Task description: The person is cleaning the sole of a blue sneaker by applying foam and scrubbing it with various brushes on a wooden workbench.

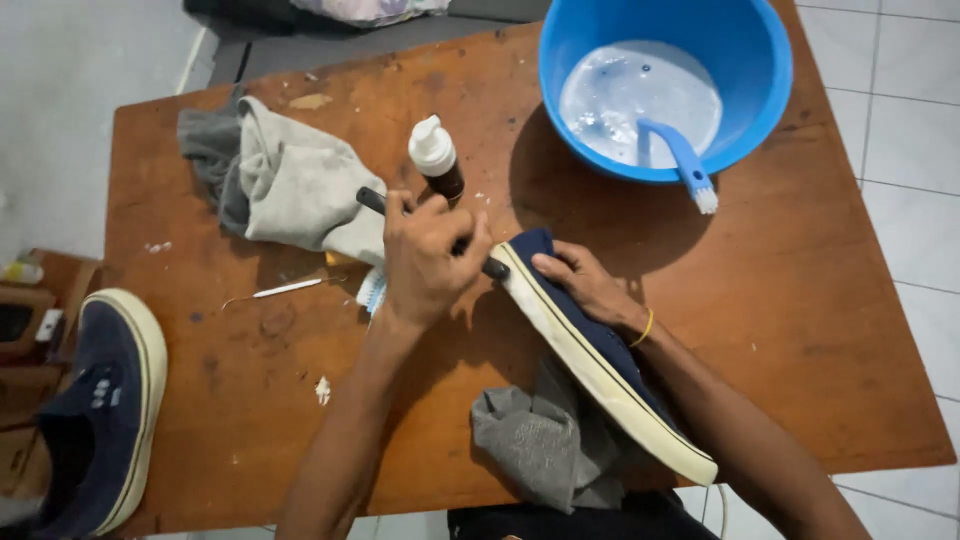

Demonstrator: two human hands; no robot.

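A navy canvas shoe (590, 345) with a cream rubber sole lies on its side across the wooden table (780, 300). My right hand (585, 285) rests on its upper near the toe and holds it steady. My left hand (430, 255) is closed around a dark-handled brush (372, 200), whose working end touches the toe end of the sole. A second navy shoe (100, 410) sits at the table's left edge.
A blue basin (760, 70) with soapy water and a blue brush (685, 160) stands at the back right. A brown bottle with a white pump cap (437, 158), a grey cloth (285, 180), another grey rag (545, 440) and a thin white pick (285, 290) lie around.
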